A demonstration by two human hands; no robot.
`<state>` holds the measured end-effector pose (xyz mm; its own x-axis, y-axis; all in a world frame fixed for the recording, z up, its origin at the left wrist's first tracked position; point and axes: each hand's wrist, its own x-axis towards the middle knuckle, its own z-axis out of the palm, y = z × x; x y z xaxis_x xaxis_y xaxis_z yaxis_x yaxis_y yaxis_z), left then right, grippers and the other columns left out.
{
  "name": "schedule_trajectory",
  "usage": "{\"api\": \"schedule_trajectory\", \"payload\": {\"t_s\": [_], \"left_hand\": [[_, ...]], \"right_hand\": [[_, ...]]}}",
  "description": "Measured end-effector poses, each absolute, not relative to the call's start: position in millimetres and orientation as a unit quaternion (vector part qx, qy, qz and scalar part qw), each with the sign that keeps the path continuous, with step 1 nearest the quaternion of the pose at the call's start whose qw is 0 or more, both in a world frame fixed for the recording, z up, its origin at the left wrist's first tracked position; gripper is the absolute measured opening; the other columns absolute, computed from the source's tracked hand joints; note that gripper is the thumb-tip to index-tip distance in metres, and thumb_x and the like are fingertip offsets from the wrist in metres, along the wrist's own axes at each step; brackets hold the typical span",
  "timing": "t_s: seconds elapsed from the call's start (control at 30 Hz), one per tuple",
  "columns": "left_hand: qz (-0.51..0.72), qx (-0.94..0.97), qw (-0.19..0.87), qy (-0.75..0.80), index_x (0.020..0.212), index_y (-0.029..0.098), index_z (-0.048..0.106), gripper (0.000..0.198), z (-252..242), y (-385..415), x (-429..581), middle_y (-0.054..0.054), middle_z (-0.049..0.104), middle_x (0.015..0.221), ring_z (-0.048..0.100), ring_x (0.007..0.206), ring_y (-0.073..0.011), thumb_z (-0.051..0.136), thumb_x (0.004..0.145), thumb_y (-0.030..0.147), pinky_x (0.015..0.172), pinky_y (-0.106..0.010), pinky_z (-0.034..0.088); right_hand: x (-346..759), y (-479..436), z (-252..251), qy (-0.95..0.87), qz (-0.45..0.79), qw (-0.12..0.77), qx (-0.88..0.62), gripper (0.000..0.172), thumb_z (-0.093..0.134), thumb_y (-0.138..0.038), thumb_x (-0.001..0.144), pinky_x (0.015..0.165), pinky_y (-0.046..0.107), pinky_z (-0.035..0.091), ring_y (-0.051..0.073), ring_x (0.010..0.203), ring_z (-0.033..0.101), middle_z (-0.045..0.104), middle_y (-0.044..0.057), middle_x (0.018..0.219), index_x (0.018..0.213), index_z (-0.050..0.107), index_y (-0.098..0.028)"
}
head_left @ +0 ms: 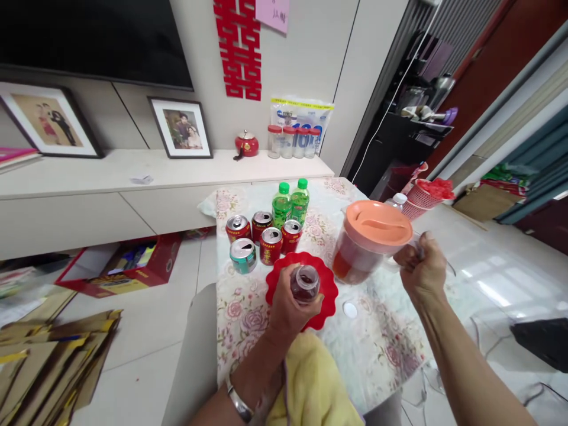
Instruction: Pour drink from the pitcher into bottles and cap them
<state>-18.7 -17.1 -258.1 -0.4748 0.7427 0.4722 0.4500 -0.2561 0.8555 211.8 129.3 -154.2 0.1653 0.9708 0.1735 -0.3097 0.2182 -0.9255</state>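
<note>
Small jar [305, 285]: dark red drink inside, open mouth facing up, long way about upright, over the red bowl [327, 303]
Left hand [286, 305]: fingers pinching the small jar around its sides
Big jug [357, 259]: red-brown drink inside, orange lid [377, 220] on top, handle side pointing right, about upright
Right hand [423, 266]: fingers curled around the big jug's handle
Tabletop [355, 361]: five cans [270, 247], two green bottles [282, 208] behind the red bowl
</note>
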Motion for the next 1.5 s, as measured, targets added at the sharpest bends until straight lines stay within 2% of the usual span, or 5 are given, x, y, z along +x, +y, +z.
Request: {"api": "schedule_trajectory", "payload": {"t_s": [0.57, 0.9, 1.0, 1.17, 1.5], "left_hand": [[0.632, 0.469, 0.141, 0.601, 0.12, 0.019, 0.058, 0.062, -247.7, -16.9, -16.5, -0.008, 0.078, 0.104, 0.08, 0.092, -0.026, 0.08, 0.063, 0.026, 0.085, -0.041, 0.069], [0.639, 0.463, 0.171, 0.589, 0.119, 0.018, 0.059, 0.06, -248.6, -16.3, -16.5, -0.009, 0.077, 0.106, 0.079, 0.094, -0.026, 0.081, 0.064, 0.027, 0.089, -0.042, 0.067], [0.636, 0.461, 0.18, 0.592, 0.119, 0.018, 0.059, 0.06, -251.0, -16.2, -17.0, -0.009, 0.077, 0.106, 0.079, 0.093, -0.026, 0.081, 0.064, 0.027, 0.088, -0.042, 0.067], [0.631, 0.46, 0.181, 0.598, 0.12, 0.018, 0.059, 0.062, -253.3, -16.5, -17.9, -0.01, 0.076, 0.108, 0.078, 0.096, -0.0269, 0.082, 0.064, 0.029, 0.09, -0.044, 0.067], [0.634, 0.45, 0.213, 0.592, 0.121, 0.019, 0.058, 0.066, -252.7, -16.8, -18.4, -0.01, 0.074, 0.11, 0.077, 0.098, -0.0273, 0.087, 0.064, 0.034, 0.091, -0.045, 0.065]], "right_hand": [[214.5, 154.6, -189.7, -0.381, 0.47, 0.696, -0.387, 0.03, 0.065, -0.045, 0.105, 0.047, 0.018, 0.043, 0.006, 0.055, 0.049, 0.058, -0.004, 0.08, 0.103, 0.064, -0.015], [217.2, 155.1, -221.2, -0.418, 0.472, 0.672, -0.389, 0.037, 0.064, -0.047, 0.106, 0.04, 0.016, 0.029, 0.004, 0.044, 0.031, 0.042, -0.01, 0.064, 0.086, 0.058, -0.016], [227.1, 156.2, -221.2, -0.451, 0.458, 0.649, -0.408, 0.037, 0.064, -0.049, 0.106, 0.046, 0.018, 0.039, 0.005, 0.049, 0.041, 0.05, -0.008, 0.069, 0.089, 0.06, -0.016], [250.4, 136.8, -234.0, -0.48, 0.385, 0.622, -0.484, 0.039, 0.061, -0.054, 0.106, 0.074, 0.033, 0.059, 0.016, 0.083, 0.066, 0.067, 0.004, 0.102, 0.114, 0.066, -0.016], [238.2, 30.5, -300.1, -0.672, 0.314, 0.344, -0.576, 0.031, 0.071, -0.045, 0.101, 0.085, 0.039, 0.06, 0.018, 0.092, 0.067, 0.069, 0.005, 0.109, 0.115, 0.068, -0.017]]}}
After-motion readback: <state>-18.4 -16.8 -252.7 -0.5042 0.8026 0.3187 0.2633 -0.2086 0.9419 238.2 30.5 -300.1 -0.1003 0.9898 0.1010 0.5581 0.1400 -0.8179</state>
